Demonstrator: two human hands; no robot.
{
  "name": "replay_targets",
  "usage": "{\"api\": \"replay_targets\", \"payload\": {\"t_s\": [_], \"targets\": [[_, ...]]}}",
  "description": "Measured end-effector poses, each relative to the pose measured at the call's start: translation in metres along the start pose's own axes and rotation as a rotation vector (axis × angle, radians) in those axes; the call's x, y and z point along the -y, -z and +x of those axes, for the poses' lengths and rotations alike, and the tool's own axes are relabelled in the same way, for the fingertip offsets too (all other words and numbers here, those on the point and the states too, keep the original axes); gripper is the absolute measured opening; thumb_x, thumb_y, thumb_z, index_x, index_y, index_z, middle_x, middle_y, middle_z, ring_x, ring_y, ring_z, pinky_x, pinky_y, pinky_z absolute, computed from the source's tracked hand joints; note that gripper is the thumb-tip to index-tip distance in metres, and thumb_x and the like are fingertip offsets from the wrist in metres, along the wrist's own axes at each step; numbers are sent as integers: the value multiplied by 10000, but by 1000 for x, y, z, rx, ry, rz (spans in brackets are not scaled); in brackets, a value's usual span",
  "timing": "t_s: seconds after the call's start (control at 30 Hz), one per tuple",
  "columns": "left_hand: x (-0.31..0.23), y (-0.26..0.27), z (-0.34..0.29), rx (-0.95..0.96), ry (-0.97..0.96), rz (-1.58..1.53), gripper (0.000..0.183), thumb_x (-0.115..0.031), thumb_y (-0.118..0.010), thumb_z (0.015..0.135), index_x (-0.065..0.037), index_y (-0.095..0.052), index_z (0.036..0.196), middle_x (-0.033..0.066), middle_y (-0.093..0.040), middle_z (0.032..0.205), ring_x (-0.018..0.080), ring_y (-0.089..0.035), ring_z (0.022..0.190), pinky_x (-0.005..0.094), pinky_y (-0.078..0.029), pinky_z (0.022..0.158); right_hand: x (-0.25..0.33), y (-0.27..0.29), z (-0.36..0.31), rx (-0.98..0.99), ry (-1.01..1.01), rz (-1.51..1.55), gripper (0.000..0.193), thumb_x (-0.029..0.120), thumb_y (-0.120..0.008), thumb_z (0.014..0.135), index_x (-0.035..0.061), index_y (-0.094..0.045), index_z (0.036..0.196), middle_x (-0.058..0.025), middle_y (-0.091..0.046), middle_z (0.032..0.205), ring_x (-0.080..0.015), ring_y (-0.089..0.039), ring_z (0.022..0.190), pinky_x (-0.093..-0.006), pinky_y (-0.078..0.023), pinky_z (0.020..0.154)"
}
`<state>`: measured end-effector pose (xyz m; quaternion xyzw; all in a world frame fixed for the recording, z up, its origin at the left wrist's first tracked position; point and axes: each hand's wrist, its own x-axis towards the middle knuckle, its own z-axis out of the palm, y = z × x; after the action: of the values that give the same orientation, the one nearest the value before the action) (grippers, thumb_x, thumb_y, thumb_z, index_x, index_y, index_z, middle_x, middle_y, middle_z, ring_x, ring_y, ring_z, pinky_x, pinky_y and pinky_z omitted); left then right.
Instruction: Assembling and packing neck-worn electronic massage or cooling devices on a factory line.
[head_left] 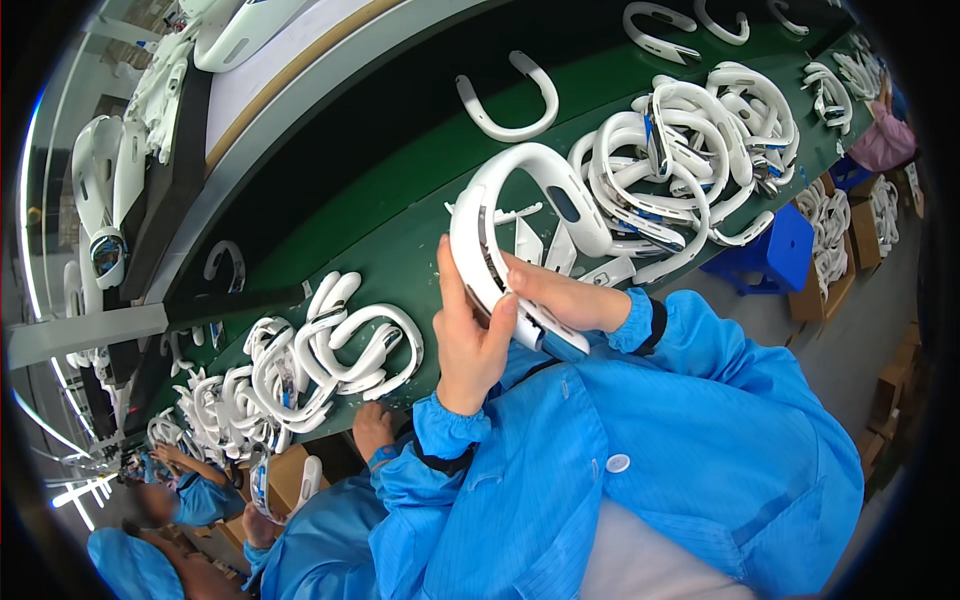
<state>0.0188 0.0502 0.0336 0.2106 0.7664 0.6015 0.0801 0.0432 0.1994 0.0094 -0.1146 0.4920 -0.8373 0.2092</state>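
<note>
Between my two hands is a white C-shaped neck fan, raised over the near edge of the green bench. Its curved inner side shows a dark slot and metallic parts, and one end bears a dark oval window. A blue patch shows at the lower end, near my jacket. My left hand grips the band from the left, thumb against its lower part. From the right, my right hand presses its fingers on the inner edge. Small white plastic pieces lie on the bench behind it.
Heaped neck fans lie to the right, with another heap to the left. A single white band rests farther back. A blue stool and cartons stand at right. Co-workers in blue sit at lower left, one holding a band.
</note>
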Motion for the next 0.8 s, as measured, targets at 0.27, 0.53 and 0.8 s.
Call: {"api": "replay_targets", "payload": {"t_s": [0.27,0.53,0.8], "targets": [[7,-3,-5,-20,152,-327,783,-36,-587,765,2,-141,1408,119,-625,995,125,-615,804,235,-490,670,-2,-6,1,-100,9,84,570,372,-281,974,38,-149,1417,-106,-374,1321,-153,-394,1153,-286,-330,967],[-28,-10,-1,1,78,144,845,-120,-690,697,26,-209,1376,212,-636,926,268,-658,792,298,-524,662,-3,-5,0,-130,48,205,523,316,-314,976,20,-209,1394,-90,-416,1287,-147,-430,1134,-286,-352,967],[-36,-5,-6,7,184,224,832,-35,-656,682,2,-220,1390,100,-645,794,97,-605,647,209,-481,566,-8,-5,0,-142,78,228,556,373,-339,960,31,-234,1386,-78,-418,1292,-151,-427,1147,-288,-337,981]]}}
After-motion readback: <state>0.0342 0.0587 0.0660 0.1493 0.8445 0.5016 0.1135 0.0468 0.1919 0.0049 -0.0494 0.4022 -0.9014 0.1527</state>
